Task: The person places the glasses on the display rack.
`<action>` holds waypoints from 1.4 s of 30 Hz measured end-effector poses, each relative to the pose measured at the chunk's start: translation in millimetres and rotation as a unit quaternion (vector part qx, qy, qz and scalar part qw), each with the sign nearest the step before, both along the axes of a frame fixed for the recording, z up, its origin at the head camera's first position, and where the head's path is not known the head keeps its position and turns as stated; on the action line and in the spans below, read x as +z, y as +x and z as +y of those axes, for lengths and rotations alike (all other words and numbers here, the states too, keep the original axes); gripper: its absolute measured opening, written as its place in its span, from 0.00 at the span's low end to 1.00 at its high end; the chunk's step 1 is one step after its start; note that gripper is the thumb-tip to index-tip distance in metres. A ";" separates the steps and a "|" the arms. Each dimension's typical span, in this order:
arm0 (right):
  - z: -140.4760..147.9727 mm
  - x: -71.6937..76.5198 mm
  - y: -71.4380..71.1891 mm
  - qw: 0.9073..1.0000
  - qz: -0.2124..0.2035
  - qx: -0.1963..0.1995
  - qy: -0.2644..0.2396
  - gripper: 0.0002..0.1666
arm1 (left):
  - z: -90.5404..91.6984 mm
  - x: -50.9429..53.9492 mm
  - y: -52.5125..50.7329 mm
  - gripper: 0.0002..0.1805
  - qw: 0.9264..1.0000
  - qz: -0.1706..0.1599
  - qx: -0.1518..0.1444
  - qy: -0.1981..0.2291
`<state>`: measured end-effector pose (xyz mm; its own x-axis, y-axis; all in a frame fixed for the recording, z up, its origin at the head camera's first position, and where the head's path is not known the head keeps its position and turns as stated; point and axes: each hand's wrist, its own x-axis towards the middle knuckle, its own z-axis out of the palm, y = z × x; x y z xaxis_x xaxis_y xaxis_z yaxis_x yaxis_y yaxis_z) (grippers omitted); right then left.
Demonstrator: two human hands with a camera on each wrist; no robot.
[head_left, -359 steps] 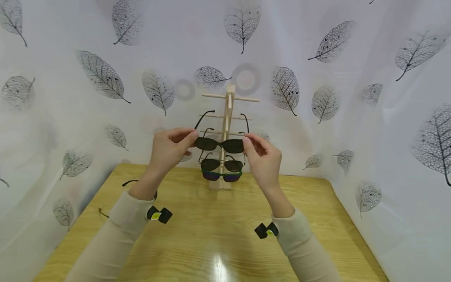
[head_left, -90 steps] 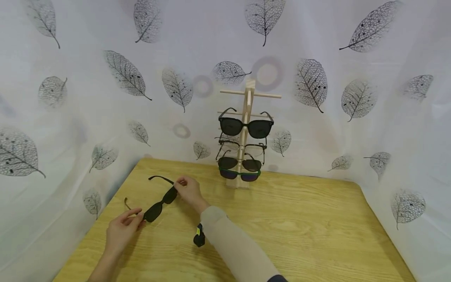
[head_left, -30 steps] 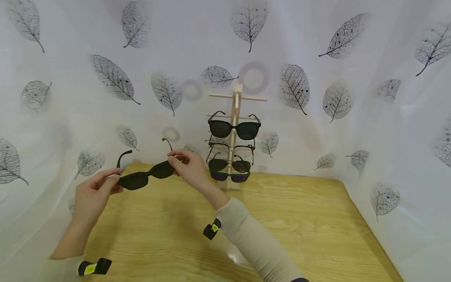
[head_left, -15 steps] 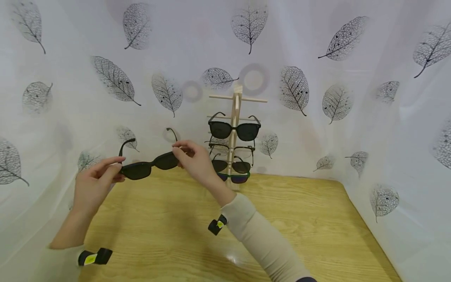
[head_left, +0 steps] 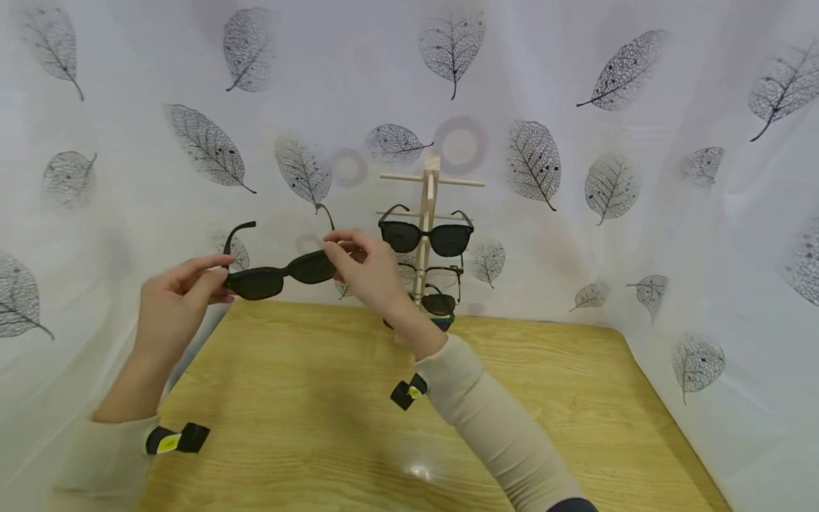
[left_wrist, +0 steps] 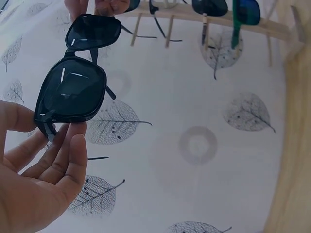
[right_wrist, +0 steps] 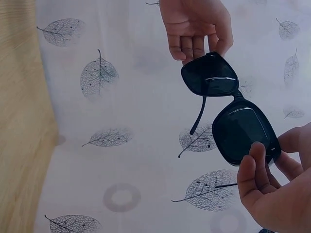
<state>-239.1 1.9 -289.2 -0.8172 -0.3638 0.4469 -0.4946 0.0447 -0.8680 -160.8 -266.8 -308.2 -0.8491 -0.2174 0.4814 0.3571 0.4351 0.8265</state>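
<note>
Black sunglasses (head_left: 259, 283) with dark lenses hang in the air left of the rack, temples unfolded and pointing to the back. My left hand (head_left: 175, 302) pinches their left hinge corner between thumb and fingers. At the other hinge corner, my right hand (head_left: 371, 274) grips the frame the same way. Both lenses show whole in the left wrist view, the nearer lens (left_wrist: 73, 90) just above the left fingers. In the right wrist view, the right fingertips touch the near lens (right_wrist: 243, 133).
A wooden glasses rack (head_left: 430, 188) stands at the table's back edge. It carries black sunglasses (head_left: 450, 240), thin-framed clear glasses (head_left: 444, 270), dark sunglasses (head_left: 439, 304) and a green-framed pair (head_left: 443, 323). Its top bar (head_left: 463, 183) is bare. The wood-grain table (head_left: 512, 398) meets a leaf-print curtain (head_left: 640, 235).
Since three seconds ago both hands have lifted the sunglasses off the table. Over the last second they moved up and slightly right, toward the rack. Earlier, another pair was put on the rack.
</note>
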 end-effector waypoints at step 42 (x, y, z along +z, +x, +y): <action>95.0 91.6 -7.1 0.986 0.080 -0.140 -0.045 0.15 | 93.0 104.3 -71.1 0.13 0.982 0.097 -0.139 0.087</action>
